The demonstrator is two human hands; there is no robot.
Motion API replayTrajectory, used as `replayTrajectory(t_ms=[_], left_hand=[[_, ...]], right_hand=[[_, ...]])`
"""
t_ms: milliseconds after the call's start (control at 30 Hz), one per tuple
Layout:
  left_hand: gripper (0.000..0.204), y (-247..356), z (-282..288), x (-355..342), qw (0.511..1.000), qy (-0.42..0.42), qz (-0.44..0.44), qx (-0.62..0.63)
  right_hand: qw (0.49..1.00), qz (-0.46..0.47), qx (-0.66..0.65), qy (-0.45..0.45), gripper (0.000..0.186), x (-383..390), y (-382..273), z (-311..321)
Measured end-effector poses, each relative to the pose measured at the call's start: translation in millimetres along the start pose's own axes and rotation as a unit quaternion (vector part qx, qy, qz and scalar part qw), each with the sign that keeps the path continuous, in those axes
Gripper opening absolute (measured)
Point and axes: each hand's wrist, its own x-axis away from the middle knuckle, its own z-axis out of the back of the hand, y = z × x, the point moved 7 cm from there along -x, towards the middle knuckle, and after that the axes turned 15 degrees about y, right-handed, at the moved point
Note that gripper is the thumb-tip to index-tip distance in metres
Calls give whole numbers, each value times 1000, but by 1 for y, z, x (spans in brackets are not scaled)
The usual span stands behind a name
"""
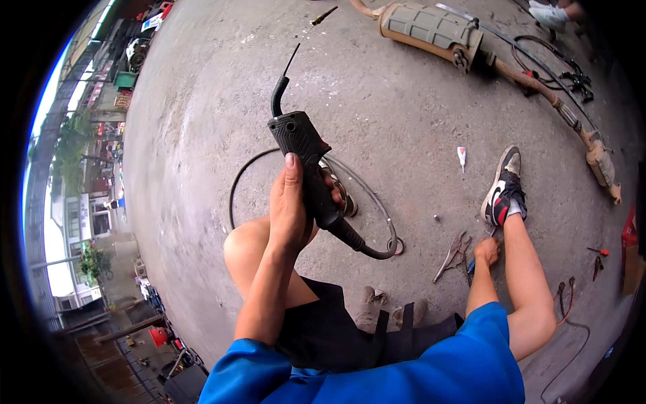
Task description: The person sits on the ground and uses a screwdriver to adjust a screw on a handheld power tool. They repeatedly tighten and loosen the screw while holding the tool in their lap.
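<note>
My left hand (289,205) is closed round a black, ribbed hand tool (304,145), held upright above my bent left knee. A short bent tube tops the tool, and a thin dark rod sticks up from it. From its lower end a thick cable (377,254) loops behind it. Beyond the rod tip a small brass-coloured piece (323,16) shows. My right hand (486,250), low by my right shoe (506,185), grips a blue-handled tool (471,265); its working end is mostly hidden. Locking pliers (452,257) lie on the ground left of that hand.
A rusty exhaust pipe with a muffler (427,31) lies across the far right. A small white bottle (461,158) rests on the concrete floor. Black cables (555,64) are coiled behind the pipe. A red-handled screwdriver (599,252) and a thin wire (585,330) lie right of my leg.
</note>
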Motion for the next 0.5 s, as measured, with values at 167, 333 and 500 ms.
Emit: replayTrajectory(t_ms=[167,333,500], left_hand=[[62,29,57,8,989,131,11,61],[61,39,91,45,975,148,-11,165],[57,23,124,68,945,82,10,316]], right_hand=[[970,-143,-179,-83,38,47,-2,-16],[520,-472,-611,-364,30,174,-71,30],[311,-331,-622,-637,38,287,-82,305]])
